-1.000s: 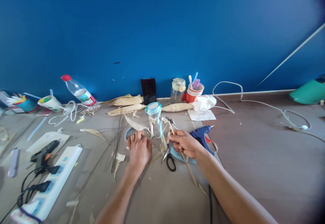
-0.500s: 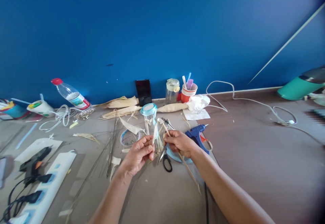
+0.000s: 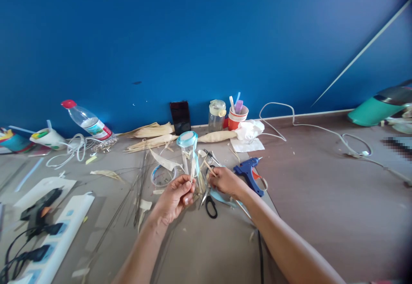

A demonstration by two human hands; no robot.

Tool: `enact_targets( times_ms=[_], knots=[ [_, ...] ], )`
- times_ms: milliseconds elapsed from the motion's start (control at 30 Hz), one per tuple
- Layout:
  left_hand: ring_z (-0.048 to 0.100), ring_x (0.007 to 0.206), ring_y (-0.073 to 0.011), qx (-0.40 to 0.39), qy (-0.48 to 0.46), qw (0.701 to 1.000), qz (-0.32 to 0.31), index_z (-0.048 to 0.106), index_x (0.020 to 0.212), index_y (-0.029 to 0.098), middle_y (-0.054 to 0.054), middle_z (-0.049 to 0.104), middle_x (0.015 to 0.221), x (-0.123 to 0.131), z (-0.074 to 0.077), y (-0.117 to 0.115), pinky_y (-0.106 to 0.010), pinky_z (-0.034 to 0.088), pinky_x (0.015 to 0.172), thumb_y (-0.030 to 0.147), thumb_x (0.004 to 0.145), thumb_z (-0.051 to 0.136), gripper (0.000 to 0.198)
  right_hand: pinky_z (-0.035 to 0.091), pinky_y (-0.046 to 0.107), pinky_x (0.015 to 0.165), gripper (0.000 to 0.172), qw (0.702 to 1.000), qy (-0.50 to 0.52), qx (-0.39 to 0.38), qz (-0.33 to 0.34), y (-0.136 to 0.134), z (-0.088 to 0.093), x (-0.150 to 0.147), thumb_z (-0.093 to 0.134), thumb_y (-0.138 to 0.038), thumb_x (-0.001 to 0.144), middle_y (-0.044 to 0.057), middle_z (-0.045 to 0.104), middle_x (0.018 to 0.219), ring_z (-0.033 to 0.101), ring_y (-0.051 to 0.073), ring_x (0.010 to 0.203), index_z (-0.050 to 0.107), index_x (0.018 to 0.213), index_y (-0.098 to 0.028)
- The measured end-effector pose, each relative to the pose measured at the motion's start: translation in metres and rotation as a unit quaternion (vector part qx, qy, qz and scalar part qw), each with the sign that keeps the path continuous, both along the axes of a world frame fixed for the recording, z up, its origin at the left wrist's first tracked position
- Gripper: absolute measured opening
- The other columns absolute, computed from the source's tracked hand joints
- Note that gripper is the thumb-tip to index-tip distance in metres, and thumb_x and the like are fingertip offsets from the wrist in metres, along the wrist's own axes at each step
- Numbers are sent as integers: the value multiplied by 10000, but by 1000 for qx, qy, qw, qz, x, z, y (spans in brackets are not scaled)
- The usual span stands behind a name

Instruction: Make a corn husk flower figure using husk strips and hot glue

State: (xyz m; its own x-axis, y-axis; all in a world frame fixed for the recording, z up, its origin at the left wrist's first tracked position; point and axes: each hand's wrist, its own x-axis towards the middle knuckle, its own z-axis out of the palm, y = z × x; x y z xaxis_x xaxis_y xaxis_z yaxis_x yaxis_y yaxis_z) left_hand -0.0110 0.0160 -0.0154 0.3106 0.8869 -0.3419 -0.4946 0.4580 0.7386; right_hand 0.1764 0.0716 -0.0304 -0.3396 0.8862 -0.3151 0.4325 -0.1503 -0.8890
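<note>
My left hand [image 3: 177, 196] pinches a small pale piece of dried corn husk [image 3: 192, 172], which points upward from the fingertips. My right hand [image 3: 227, 181] is closed round a thin wooden stick [image 3: 210, 169]; its tip sticks out toward the upper left and its other end passes beneath the wrist. Between the hands, scissors with black handles [image 3: 211, 206] lie on the table, their blades partly hidden. Just behind stands a roll of light-blue ribbon [image 3: 187, 138], its loose end hanging down. A blue glue gun [image 3: 248, 173] rests right of my right hand.
Thin wires [image 3: 140, 185] and husk scraps lie left of my hands. A power strip [image 3: 61, 236] and a black glue gun [image 3: 41, 206] are at left. Along the wall stand a tilted bottle [image 3: 92, 123], a phone [image 3: 180, 117], a jar [image 3: 216, 116] and paper cups [image 3: 238, 117].
My right hand has turned the stick, so its lower end now runs close under my forearm. The left hand keeps its piece of husk almost in place. The view has shifted slightly.
</note>
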Motion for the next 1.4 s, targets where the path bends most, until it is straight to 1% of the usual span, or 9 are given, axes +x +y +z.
enact_targets(
  times_ms=[133, 433, 733, 900, 1033, 1133, 1200, 1300, 1400],
  knots=[
    [321, 411, 18, 3, 35, 999, 14, 588, 786, 136, 41, 506, 643, 0, -2, 0, -140, 254, 434, 265, 713, 712, 193, 272, 200, 462, 133, 999, -39, 23, 8, 0, 1, 0, 517, -147, 661, -54, 431, 464, 372, 67, 452, 471, 538, -167],
    [297, 400, 29, 13, 64, 997, 27, 514, 665, 129, 37, 533, 678, 4, 1, -1, -153, 237, 440, 279, 663, 740, 271, 278, 199, 479, 139, 997, -67, 36, 27, -1, 0, 0, 503, -175, 692, -59, 413, 463, 371, 71, 459, 460, 560, -172],
    [299, 393, 21, 14, 36, 999, 17, 503, 689, 144, 51, 518, 638, 4, 1, -2, -161, 235, 440, 262, 675, 729, 256, 286, 204, 487, 124, 996, -81, 35, 30, 0, 0, 0, 489, -166, 675, -51, 429, 477, 387, 82, 479, 463, 555, -176],
    [312, 397, 18, 22, 46, 999, 13, 514, 692, 139, 43, 530, 654, 5, 2, -2, -169, 228, 447, 261, 674, 730, 249, 281, 211, 494, 132, 995, -88, 34, 28, 0, -1, -2, 481, -159, 683, -45, 444, 489, 395, 84, 483, 470, 552, -173],
    [332, 407, 13, 34, 65, 997, 10, 532, 685, 131, 36, 531, 655, 5, -1, -1, -173, 209, 448, 275, 665, 738, 252, 259, 219, 497, 140, 995, -85, 49, 25, 0, 5, -1, 490, -204, 726, -57, 405, 497, 375, 84, 487, 457, 593, -179],
    [350, 418, 2, 41, 78, 996, 11, 543, 696, 134, 36, 526, 637, 5, -3, -1, -176, 207, 453, 291, 659, 743, 257, 246, 221, 498, 190, 995, -62, 69, 25, -4, 13, 0, 481, -259, 785, -66, 352, 497, 345, 80, 483, 421, 619, -187],
    [349, 421, -5, 42, 83, 996, 12, 543, 702, 139, 41, 515, 614, 6, -3, -2, -179, 204, 454, 305, 654, 747, 267, 246, 219, 495, 208, 997, -16, 63, 36, -7, 17, 1, 456, -302, 827, -64, 356, 508, 342, 80, 479, 429, 654, -189],
    [331, 425, -8, 45, 99, 994, 14, 542, 701, 142, 47, 499, 593, 7, -2, -2, -180, 203, 454, 327, 644, 753, 286, 246, 217, 485, 240, 994, 70, 21, 86, -12, 21, 3, 431, -362, 863, -56, 375, 521, 330, 81, 478, 455, 698, -189],
    [320, 431, -14, 56, 119, 991, 14, 545, 704, 144, 56, 477, 571, 7, 0, -2, -183, 211, 454, 343, 643, 751, 293, 229, 220, 473, 300, 982, 119, -17, 145, -16, 26, 6, 432, -424, 869, -50, 377, 520, 299, 81, 478, 488, 705, -180]
  ],
)
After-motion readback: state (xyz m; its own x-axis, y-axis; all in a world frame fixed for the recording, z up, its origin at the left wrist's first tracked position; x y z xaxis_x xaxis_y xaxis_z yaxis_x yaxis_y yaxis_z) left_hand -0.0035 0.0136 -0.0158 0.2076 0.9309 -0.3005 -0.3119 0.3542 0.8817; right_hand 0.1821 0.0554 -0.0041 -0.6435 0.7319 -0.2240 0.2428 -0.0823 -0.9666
